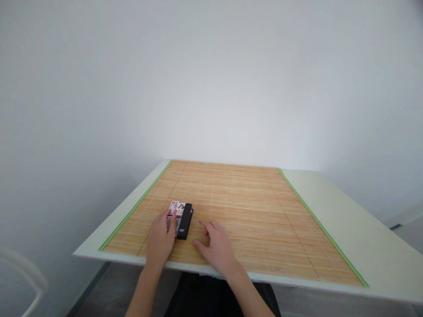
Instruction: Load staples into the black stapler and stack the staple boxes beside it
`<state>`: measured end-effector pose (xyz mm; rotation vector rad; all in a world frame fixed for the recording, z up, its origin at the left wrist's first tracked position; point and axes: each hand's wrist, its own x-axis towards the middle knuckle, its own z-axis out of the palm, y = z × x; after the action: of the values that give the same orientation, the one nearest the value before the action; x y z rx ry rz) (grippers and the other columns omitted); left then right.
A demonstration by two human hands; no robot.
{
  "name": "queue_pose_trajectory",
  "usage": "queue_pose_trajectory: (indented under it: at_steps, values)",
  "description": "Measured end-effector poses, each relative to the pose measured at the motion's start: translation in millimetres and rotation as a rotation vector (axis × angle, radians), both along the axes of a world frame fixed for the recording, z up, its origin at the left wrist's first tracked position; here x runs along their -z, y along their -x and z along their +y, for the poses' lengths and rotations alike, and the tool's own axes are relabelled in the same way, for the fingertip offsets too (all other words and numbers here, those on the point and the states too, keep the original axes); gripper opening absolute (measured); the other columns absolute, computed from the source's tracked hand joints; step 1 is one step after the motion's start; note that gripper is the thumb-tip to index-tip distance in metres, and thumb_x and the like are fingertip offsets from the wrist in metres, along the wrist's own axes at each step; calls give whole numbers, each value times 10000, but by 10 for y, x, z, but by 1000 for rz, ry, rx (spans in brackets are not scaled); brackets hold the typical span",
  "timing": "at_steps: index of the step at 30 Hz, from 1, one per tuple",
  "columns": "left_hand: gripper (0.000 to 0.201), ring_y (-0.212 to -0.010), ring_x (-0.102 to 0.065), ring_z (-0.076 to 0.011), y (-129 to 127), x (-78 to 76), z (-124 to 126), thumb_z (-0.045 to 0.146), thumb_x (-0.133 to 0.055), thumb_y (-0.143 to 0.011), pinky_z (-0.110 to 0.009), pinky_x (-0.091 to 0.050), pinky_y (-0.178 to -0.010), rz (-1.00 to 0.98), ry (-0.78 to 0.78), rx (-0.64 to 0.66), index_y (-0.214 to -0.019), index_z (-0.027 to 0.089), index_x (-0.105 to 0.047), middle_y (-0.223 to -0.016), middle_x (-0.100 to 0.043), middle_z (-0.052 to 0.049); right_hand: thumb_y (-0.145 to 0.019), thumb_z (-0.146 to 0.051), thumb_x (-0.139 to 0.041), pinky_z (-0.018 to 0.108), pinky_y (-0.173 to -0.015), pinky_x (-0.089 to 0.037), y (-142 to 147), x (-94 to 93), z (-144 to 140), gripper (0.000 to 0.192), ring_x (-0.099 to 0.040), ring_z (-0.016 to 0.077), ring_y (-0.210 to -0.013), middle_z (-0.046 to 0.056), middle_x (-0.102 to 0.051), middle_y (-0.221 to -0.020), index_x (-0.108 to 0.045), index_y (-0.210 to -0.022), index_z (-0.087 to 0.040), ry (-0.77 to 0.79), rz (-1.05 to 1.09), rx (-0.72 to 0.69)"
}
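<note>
— Where's the black stapler (184,221)?
— Near mat's (251,211) front-left corner, beside small printed box (174,212), long axis front-to-back.
— Nearer hand?
— Left hand (161,240), fingers loosely on box, gripping nothing; right hand (216,247) flat, spread, just right.

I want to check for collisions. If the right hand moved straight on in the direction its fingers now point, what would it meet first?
The right hand lies flat on the bamboo slat mat, fingers pointing up-left. Going straight on, it would probably first meet the black rectangular stapler, which lies beside the small red-and-white printed box that the left hand touches.
</note>
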<state>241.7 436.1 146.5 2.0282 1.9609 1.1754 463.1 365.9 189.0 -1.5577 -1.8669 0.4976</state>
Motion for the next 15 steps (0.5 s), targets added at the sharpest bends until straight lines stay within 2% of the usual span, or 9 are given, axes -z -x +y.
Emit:
queue_pose_trajectory:
  at_steps: [3,10,15]
  values:
    - [445,-1242,-606,-305,-15,-10,-3,465,-405,-1026,-498,-448,-1104,13,-1,4,-1308,188,-611,-1330,-665,-125,-881,-368,-767,367,-936,-448,-86,-4,-38,482,-591,242,-1043,34,-647,-1087,-653,-1348,-338,-3,-62,-19]
    - [434,-1229,-613,-315,-10,-14,0,429,-412,-1015,-515,-453,-1099,30,0,-8,-1316,186,-611,-1327,-667,-131,-892,-395,-781,372,-930,-405,138,-32,-64,389,-559,229,-1041,15,-614,-1058,-695,-1271,-417,-48,-151,-72]
    - [439,-1236,-606,-316,-12,-21,-11,425,-409,-1019,-516,-454,-1100,54,7,-9,-1333,184,-599,-1336,-660,-132,-896,-391,-779,367,-922,-419,141,-14,-55,394,-560,227,-1033,12,-611,-1048,-690,-1278,-429,-56,-136,-80]
